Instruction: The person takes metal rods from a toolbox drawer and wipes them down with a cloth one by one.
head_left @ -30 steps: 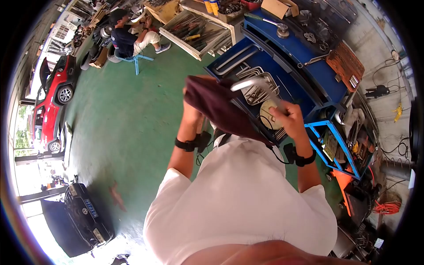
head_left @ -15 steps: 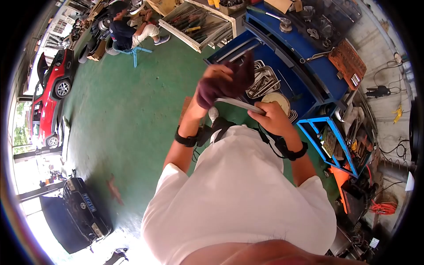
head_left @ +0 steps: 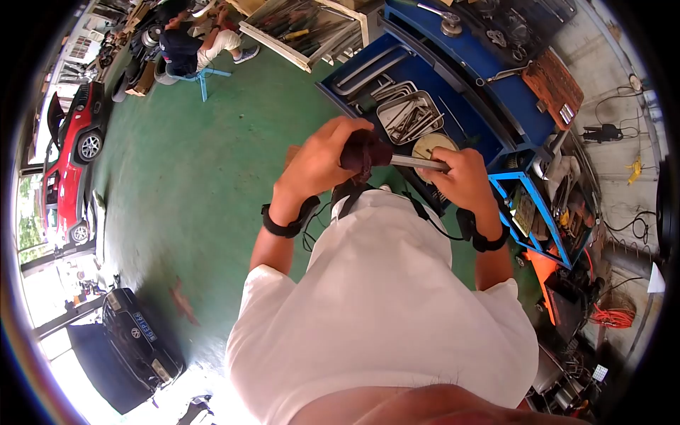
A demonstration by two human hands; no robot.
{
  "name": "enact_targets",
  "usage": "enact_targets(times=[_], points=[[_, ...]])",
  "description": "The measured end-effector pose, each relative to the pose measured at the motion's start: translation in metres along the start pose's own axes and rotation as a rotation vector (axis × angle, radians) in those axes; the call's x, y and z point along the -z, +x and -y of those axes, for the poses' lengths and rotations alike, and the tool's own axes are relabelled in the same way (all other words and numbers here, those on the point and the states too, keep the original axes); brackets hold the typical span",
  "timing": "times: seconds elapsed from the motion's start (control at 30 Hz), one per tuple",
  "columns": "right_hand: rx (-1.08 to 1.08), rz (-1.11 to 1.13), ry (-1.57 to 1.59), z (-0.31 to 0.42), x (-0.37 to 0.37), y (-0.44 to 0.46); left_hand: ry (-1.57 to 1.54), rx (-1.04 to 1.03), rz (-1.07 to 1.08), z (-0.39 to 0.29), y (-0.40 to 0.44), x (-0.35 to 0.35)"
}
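Observation:
My left hand (head_left: 322, 157) is closed around a dark maroon cloth (head_left: 366, 152). The cloth is bunched over the left end of a straight grey metal bar (head_left: 411, 162), hiding that end. At the bar's other end, my right hand (head_left: 464, 177) grips it between thumb and fingers. Both hands are in front of my waist, just short of an open blue drawer (head_left: 354, 101). Inside the drawer are a metal tray (head_left: 427, 103) of slim metal tools, bent bars (head_left: 372, 69) and a round cream-coloured disc (head_left: 429, 146), partly behind my right hand.
A blue-framed trolley (head_left: 528, 185) with tools stands to the right. Beyond the drawer, the blue bench top (head_left: 460, 53) carries metal parts and an orange-brown tool case (head_left: 552, 88). At upper left a person (head_left: 195, 44) sits on a blue stool (head_left: 203, 76); a red car (head_left: 71, 166) is farther left.
My left hand and the cloth have come down and closer to me, with the cloth now gathered around the bar. My right hand has shifted right with the bar.

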State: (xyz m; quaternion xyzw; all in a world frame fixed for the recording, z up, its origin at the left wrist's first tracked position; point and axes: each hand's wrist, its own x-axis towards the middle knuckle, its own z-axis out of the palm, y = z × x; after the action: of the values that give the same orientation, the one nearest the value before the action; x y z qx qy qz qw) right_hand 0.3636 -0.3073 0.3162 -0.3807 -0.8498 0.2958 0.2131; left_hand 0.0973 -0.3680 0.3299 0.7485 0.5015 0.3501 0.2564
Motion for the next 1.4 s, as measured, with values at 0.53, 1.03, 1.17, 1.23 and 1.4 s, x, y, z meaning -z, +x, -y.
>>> enact_targets(times=[0.53,1.03,1.17,1.23,1.4], points=[[-0.214,-0.078,0.543,-0.005,-0.062,0.017,-1.714,0.41,-0.506,0.007,0.027,-0.056],[-0.335,0.032,0.323,-0.025,-0.047,0.046,-1.785,0.687,-0.35,0.051,0.042,-0.027],[-0.406,-0.018,0.475,-0.025,-0.06,0.054,-1.571,0.623,-0.349,0.076,0.044,-0.013],[-0.399,-0.042,0.481,-0.022,-0.06,0.061,-1.502,0.604,-0.357,0.09,0.045,-0.005],[-0.534,-0.188,0.717,-0.017,-0.051,0.084,-0.812,0.502,-0.467,0.136,0.045,0.029]])
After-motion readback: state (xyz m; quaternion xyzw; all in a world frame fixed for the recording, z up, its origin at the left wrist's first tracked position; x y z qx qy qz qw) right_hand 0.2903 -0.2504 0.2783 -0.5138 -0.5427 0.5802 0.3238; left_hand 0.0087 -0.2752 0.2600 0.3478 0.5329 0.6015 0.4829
